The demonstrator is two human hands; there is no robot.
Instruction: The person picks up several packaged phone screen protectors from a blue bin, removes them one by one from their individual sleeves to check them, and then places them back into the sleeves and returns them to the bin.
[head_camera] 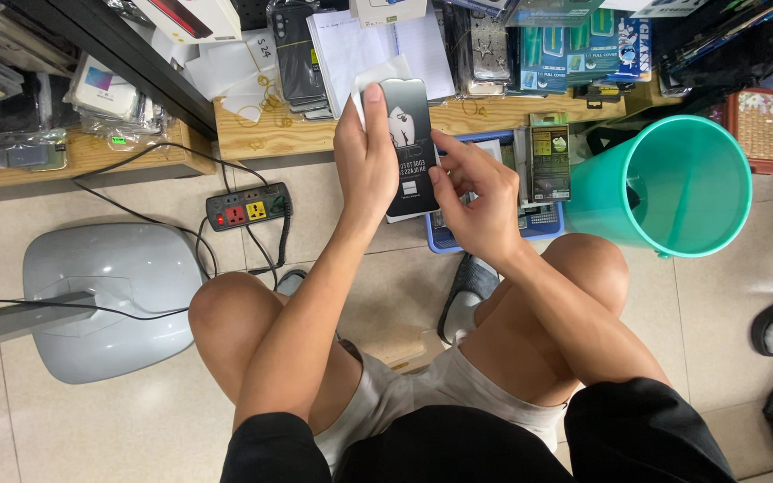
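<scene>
A flat black screen-protector packet [411, 148] with a white sleeve behind it is held upright in front of the person, above the blue tray [440, 240] on the floor. The left hand [367, 156] is clamped on its left edge, fingers wrapped behind and thumb along the side. The right hand [476, 192] meets the packet's right edge low down, thumb and forefinger pinched together on it as if to peel or slide something; the packet appears not yet opened, so whatever is being done to it looks barely begun. Just right of the hands, more packets [549, 156] stand upright in the tray, suggesting a batch remains. Beside the tray sits a teal plastic bin [673, 183]. A low wooden shelf [315, 134] beyond holds phone cases and papers. To the left lie a power strip [248, 207] and a grey fan base [105, 295] on the tiled floor.
</scene>
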